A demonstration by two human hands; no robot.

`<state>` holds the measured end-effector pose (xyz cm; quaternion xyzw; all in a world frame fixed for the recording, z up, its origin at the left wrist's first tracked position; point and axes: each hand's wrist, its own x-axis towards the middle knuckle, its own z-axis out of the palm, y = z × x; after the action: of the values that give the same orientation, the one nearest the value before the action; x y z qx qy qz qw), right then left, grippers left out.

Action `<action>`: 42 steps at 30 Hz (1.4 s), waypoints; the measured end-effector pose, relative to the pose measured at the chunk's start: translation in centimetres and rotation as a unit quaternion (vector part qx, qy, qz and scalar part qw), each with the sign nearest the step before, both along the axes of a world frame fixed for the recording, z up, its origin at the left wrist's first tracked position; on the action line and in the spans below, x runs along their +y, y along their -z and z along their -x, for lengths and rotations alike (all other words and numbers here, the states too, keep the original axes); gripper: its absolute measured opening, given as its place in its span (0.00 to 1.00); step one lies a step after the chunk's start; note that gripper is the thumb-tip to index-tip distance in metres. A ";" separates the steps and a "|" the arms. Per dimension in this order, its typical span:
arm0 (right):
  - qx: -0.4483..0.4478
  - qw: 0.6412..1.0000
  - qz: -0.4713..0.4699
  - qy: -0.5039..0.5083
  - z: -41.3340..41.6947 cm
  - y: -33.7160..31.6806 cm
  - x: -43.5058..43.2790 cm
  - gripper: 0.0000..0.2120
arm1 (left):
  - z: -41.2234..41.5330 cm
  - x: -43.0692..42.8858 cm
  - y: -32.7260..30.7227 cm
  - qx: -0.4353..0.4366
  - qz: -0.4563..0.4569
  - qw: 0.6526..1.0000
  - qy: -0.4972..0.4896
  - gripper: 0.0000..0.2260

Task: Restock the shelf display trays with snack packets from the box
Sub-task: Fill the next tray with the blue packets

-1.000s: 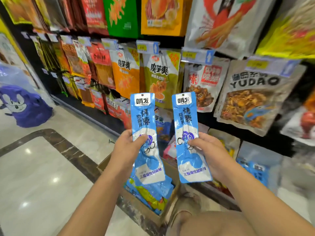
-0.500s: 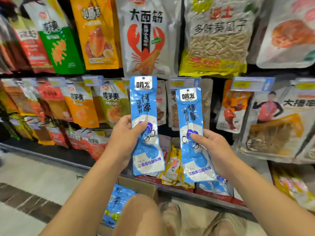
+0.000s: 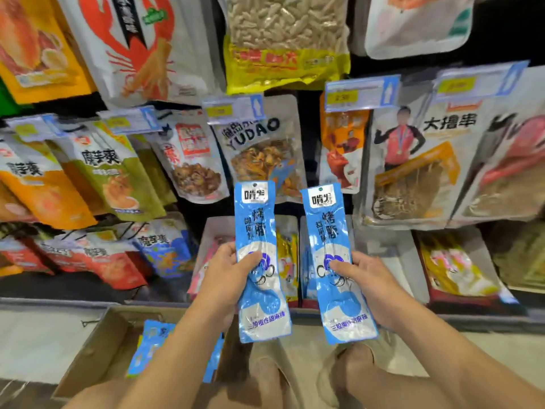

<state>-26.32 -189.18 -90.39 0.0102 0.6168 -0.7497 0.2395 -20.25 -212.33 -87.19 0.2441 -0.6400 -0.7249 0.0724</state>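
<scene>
Holding two blue snack packets upright in front of the shelf trays.
Left hand point(image 3: 224, 278) pinches one blue packet point(image 3: 259, 261) at mid-length, thumb on the front and fingers curled behind; right hand point(image 3: 368, 287) pinches a second blue packet point(image 3: 336, 261) the same way, near the first but not touching it; each has a white label at the top, its characters too blurred to read surely; cardboard box point(image 3: 97, 349) on the floor at lower left holds more blue packets point(image 3: 150, 346); pale display tray point(image 3: 211, 231) behind the left packet holds pink and yellow packets; another tray point(image 3: 486, 261) at right holds yellow ones; above hang a bag point(image 3: 259, 154) lettered YUDAO, a bag point(image 3: 413, 160) lettered 大撸串, and price tags point(image 3: 361, 93) with figures too blurred to read.
</scene>
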 end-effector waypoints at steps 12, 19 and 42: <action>-0.143 0.985 -0.062 0.076 2.3 10.5 5.1 0.12 | 8.4 4.3 13.9 -0.131 -0.013 0.990 0.055 0.04; -0.186 0.974 -0.041 0.123 3.9 13.7 6.9 0.10 | 15.4 6.9 20.9 -0.202 0.022 0.976 0.073 0.24; -0.199 0.960 -0.010 0.199 8.5 14.9 10.1 0.10 | 24.7 12.5 26.9 -0.233 0.314 0.905 0.165 0.17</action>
<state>-34.83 -179.12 -105.34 0.2839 0.5496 -0.7589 0.2036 -44.97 -199.80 -114.04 0.2615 -0.8645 -0.4101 -0.1267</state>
